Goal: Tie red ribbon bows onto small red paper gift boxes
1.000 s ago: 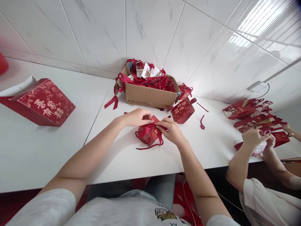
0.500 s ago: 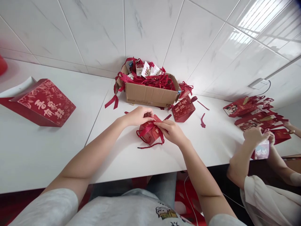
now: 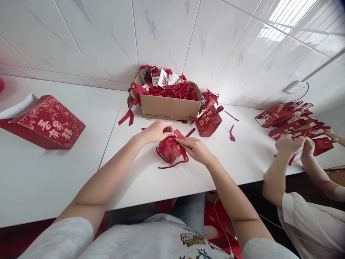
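Observation:
A small red gift box [image 3: 170,151] with a red ribbon [image 3: 172,143] across its top sits on the white table [image 3: 48,176] in front of me. My left hand [image 3: 156,131] is closed at the box's upper left, fingers pinching the ribbon. From the right, my right hand [image 3: 196,149] pinches the ribbon at the top of the box. A loose end of ribbon trails on the table below the box.
A cardboard box [image 3: 169,106] full of red ribbons and cards stands by the tiled wall. A small red bag [image 3: 208,121] stands to its right, a large red bag [image 3: 48,123] lies at left. Another person's hands [image 3: 292,145] work at right beside a stack of red boxes [image 3: 293,124].
My hands stay on the ribbon with small finger shifts. The other person's hands have risen and come together. The camera has tilted slightly.

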`<state>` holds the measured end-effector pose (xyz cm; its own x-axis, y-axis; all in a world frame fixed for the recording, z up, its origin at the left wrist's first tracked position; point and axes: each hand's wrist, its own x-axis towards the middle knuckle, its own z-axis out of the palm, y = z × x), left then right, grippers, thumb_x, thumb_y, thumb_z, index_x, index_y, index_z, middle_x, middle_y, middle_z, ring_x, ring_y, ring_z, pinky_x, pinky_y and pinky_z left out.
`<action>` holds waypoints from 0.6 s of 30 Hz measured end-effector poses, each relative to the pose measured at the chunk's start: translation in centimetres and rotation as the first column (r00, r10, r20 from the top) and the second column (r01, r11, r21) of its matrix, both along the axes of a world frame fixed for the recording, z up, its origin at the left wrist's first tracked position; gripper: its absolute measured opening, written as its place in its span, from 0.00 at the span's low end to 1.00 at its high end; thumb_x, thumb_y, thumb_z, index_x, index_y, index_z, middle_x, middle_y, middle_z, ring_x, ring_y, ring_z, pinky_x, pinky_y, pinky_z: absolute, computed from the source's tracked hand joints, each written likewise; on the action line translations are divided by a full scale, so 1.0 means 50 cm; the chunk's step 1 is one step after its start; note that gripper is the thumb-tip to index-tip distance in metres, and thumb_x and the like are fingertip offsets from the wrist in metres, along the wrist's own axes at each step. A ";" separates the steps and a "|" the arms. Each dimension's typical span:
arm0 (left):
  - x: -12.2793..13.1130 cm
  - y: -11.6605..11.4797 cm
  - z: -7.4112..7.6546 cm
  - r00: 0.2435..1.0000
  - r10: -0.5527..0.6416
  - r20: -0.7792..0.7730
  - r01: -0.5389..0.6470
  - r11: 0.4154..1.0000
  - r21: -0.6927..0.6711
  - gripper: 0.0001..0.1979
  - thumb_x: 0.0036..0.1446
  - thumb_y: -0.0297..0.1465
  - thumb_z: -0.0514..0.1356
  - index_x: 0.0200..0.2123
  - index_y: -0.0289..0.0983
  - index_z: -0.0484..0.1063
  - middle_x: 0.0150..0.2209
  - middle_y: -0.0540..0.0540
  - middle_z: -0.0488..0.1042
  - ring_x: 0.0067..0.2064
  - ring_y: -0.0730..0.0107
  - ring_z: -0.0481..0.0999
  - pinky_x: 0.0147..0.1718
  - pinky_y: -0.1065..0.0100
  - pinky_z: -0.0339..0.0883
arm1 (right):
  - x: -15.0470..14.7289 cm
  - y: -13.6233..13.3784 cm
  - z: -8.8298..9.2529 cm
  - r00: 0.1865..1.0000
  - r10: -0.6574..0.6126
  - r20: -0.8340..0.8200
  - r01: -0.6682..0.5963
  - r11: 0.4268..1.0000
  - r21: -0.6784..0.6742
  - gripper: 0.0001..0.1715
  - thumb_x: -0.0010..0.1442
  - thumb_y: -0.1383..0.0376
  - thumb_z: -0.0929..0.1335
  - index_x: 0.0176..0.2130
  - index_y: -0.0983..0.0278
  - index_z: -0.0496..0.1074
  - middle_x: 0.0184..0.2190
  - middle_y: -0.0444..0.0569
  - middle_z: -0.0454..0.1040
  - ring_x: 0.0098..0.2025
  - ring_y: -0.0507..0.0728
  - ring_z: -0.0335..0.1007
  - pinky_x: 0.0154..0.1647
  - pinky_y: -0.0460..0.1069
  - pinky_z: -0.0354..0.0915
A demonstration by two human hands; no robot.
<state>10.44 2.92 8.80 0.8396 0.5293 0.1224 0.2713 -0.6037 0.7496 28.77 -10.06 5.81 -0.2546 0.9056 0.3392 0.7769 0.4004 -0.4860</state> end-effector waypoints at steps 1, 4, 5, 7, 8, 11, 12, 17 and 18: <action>0.000 -0.001 0.000 1.000 -0.004 -0.009 0.004 1.000 -0.003 0.09 0.57 0.36 0.56 0.32 0.37 0.70 0.30 0.49 0.75 0.29 0.71 0.70 0.30 0.68 0.63 | 0.000 -0.003 -0.001 0.999 -0.037 -0.017 0.038 0.999 0.019 0.20 0.67 0.64 0.58 0.53 0.59 0.72 0.32 0.49 0.75 0.32 0.55 0.69 0.35 0.51 0.67; -0.004 -0.004 0.006 0.999 -0.020 -0.028 0.019 1.000 -0.004 0.09 0.59 0.38 0.55 0.36 0.38 0.69 0.32 0.49 0.73 0.31 0.71 0.70 0.31 0.68 0.64 | -0.007 -0.024 -0.019 0.961 -0.224 -0.165 0.246 0.961 0.127 0.24 0.63 0.58 0.64 0.57 0.59 0.66 0.38 0.53 0.73 0.40 0.58 0.69 0.42 0.55 0.68; -0.007 -0.006 0.011 1.000 -0.010 -0.018 0.010 1.000 0.006 0.10 0.58 0.38 0.56 0.38 0.38 0.68 0.34 0.49 0.73 0.32 0.70 0.71 0.32 0.68 0.65 | -0.013 -0.032 -0.031 0.931 -0.278 -0.237 0.317 0.937 0.149 0.33 0.59 0.55 0.68 0.61 0.59 0.60 0.45 0.55 0.71 0.47 0.61 0.68 0.46 0.57 0.68; -0.018 -0.008 0.026 0.999 0.043 0.032 -0.045 0.998 0.046 0.12 0.58 0.39 0.58 0.41 0.39 0.67 0.39 0.47 0.72 0.36 0.70 0.71 0.35 0.68 0.66 | -0.031 -0.049 -0.063 0.873 -0.331 -0.359 0.393 0.912 0.116 0.59 0.48 0.49 0.74 0.67 0.58 0.44 0.60 0.61 0.57 0.60 0.66 0.58 0.54 0.61 0.65; -0.025 -0.009 0.035 0.994 0.081 0.067 -0.086 0.994 0.068 0.12 0.58 0.39 0.58 0.42 0.39 0.67 0.42 0.46 0.72 0.38 0.69 0.71 0.36 0.68 0.66 | -0.043 -0.055 -0.081 0.852 -0.350 -0.391 0.406 0.912 0.068 0.67 0.44 0.48 0.76 0.68 0.57 0.37 0.64 0.62 0.49 0.65 0.68 0.51 0.57 0.64 0.62; -0.052 -0.014 0.068 0.970 0.185 0.155 -0.204 0.973 0.112 0.13 0.58 0.38 0.57 0.45 0.40 0.66 0.45 0.46 0.71 0.41 0.69 0.71 0.37 0.68 0.67 | -0.081 -0.063 -0.128 0.812 -0.403 -0.423 0.404 0.910 -0.092 0.74 0.43 0.52 0.77 0.68 0.59 0.28 0.67 0.64 0.43 0.68 0.69 0.46 0.63 0.66 0.55; -0.062 -0.016 0.079 0.962 0.207 0.177 -0.229 0.966 0.119 0.13 0.58 0.37 0.58 0.45 0.40 0.66 0.45 0.46 0.72 0.41 0.69 0.71 0.37 0.69 0.67 | -0.091 -0.063 -0.138 0.796 -0.416 -0.441 0.405 0.906 -0.123 0.73 0.44 0.53 0.77 0.68 0.60 0.27 0.66 0.64 0.47 0.67 0.68 0.49 0.63 0.66 0.55; -0.101 -0.025 0.118 0.922 0.259 0.288 -0.311 0.938 0.152 0.11 0.57 0.36 0.59 0.43 0.41 0.68 0.41 0.49 0.73 0.36 0.72 0.72 0.34 0.69 0.67 | -0.077 -0.073 -0.135 0.684 -0.463 -0.564 0.529 0.847 -0.054 0.64 0.45 0.54 0.76 0.67 0.61 0.38 0.60 0.62 0.58 0.60 0.64 0.61 0.59 0.60 0.63; -0.106 -0.028 0.122 0.917 0.260 0.303 -0.317 0.936 0.154 0.10 0.57 0.36 0.59 0.43 0.41 0.68 0.41 0.49 0.73 0.36 0.72 0.72 0.34 0.69 0.67 | -0.059 -0.080 -0.129 0.652 -0.484 -0.583 0.583 0.812 -0.022 0.62 0.46 0.53 0.75 0.66 0.61 0.39 0.59 0.62 0.58 0.59 0.64 0.61 0.58 0.60 0.63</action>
<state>5.13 1.54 14.92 0.5722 0.6849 0.4511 0.2576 -0.6723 0.6939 25.82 -14.08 -0.63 0.5262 0.7482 0.4042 0.5048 0.1076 -0.8565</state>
